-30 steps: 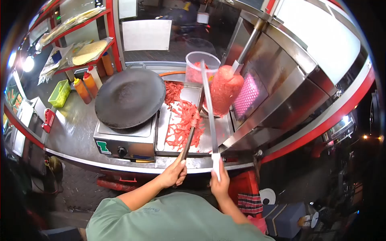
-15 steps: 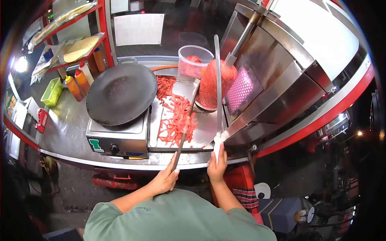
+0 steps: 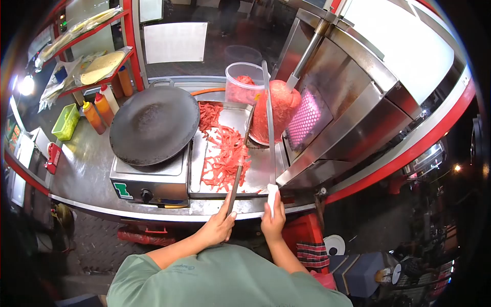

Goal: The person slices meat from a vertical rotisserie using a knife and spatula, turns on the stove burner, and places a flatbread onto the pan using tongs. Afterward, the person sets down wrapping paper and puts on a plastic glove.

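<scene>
Griddle [image 3: 153,128]: matt, slightly rough metal. Counter [image 3: 84,174]: bare metal, glossy where lamplight catches it. Long knife [image 3: 270,130]: smooth metal blade, plastic-looking handle [image 3: 272,199]. Meat cone [image 3: 283,110]: moist-looking, bumpy. Tub [image 3: 234,93]: see-through plastic. Shirt [image 3: 225,279]: matt cloth. Grill housing [image 3: 355,115]: shiny steel, dulled in patches.

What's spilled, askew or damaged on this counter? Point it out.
Nothing plainly stands out. The meat strips lie inside the metal tray, the black pan sits on its burner, and the sauce bottles stand upright. The meat cone seems to lean, but that may be just the wide lens.
</scene>
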